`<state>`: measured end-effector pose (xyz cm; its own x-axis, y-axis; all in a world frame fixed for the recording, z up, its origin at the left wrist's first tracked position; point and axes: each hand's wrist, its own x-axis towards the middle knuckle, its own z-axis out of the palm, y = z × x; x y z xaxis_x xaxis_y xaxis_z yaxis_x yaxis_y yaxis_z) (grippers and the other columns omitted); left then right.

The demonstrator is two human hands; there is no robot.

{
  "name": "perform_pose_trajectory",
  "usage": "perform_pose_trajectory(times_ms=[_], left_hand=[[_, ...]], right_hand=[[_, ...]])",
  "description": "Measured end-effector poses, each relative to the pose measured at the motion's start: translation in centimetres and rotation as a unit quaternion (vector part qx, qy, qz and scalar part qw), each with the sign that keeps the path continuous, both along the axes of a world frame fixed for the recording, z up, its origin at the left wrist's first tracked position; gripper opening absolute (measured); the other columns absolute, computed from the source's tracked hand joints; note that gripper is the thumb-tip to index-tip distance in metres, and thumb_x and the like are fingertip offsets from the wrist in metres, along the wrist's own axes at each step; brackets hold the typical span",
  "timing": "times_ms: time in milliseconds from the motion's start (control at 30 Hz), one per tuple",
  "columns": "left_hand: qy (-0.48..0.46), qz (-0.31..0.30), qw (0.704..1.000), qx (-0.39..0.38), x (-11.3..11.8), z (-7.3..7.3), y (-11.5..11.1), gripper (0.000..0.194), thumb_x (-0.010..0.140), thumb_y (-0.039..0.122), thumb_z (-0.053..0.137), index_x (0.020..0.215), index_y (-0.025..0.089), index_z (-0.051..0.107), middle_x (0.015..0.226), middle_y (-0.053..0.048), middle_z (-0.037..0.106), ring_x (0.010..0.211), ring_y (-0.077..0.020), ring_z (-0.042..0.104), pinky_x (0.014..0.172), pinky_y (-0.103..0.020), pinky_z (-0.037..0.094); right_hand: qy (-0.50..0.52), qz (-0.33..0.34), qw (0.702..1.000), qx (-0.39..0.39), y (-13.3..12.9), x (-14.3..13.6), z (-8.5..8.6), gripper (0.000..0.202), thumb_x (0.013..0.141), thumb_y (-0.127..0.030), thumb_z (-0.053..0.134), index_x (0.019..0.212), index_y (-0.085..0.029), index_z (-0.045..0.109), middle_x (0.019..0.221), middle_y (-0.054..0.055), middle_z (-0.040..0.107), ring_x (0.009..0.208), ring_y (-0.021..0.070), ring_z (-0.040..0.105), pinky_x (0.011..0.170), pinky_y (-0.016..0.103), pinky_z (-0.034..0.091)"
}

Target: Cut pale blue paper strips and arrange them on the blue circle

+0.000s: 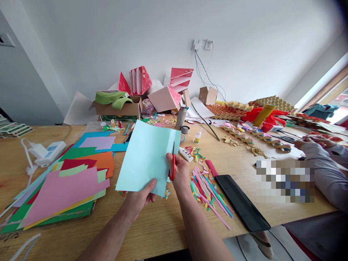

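Note:
A light blue sheet of paper (pixel 146 156) is raised over the table, tilted toward me. My left hand (pixel 146 192) pinches its bottom edge, thumb on top. My right hand (pixel 179 172) grips red-handled scissors (pixel 173 166) at the sheet's right side, the blades pointing away from me along that edge. How far the blades are apart is hard to make out. Just right of my right hand lies a pile of thin coloured paper strips (pixel 208 192). To the left is a stack of coloured paper (pixel 70 185) in pink, green, red and orange.
A black tray-like object (pixel 241 203) lies at the right front edge. Behind the sheet stand a metal flask (pixel 181 117), a glue bottle (pixel 198 136) and a cardboard box (pixel 118 108). A white power strip (pixel 50 154) sits left. Another person's sleeve (pixel 323 170) is at the right.

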<state>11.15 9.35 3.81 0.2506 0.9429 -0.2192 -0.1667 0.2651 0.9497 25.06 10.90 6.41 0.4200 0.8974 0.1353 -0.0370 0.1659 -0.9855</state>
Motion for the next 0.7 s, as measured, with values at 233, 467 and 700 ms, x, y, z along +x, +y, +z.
perform_pose_trajectory(times_ms=[233,467,700], left_hand=[[0.010,0.009,1.000,-0.001,0.1,1.1,-0.4,0.047,0.054,0.056,0.079,0.056,0.017,0.052,0.041,0.002,0.049,0.038,-0.0086,0.043,0.038,-0.021,0.025],[0.023,0.020,0.999,-0.014,0.0,1.6,-0.9,0.045,0.056,0.053,0.079,0.056,0.017,0.053,0.041,0.002,0.050,0.038,-0.0087,0.043,0.038,-0.021,0.025],[0.018,0.028,0.999,-0.014,-0.3,1.3,-1.2,0.041,0.058,0.049,0.080,0.058,0.017,0.054,0.043,0.003,0.051,0.038,-0.0085,0.044,0.037,-0.021,0.027]], right_hand=[[-0.010,0.007,1.000,-0.009,0.1,0.0,-0.2,0.054,0.073,-0.070,0.061,0.056,-0.021,0.047,0.042,-0.006,0.040,0.038,0.0087,0.031,0.037,0.023,0.024],[-0.014,0.025,1.000,-0.006,0.0,0.0,-0.3,0.053,0.075,-0.069,0.060,0.058,-0.020,0.050,0.047,-0.005,0.041,0.042,0.0088,0.031,0.039,0.024,0.023],[-0.017,0.020,1.000,-0.008,0.1,0.1,-0.3,0.053,0.075,-0.069,0.060,0.058,-0.021,0.049,0.044,-0.006,0.040,0.040,0.0091,0.031,0.038,0.024,0.022]])
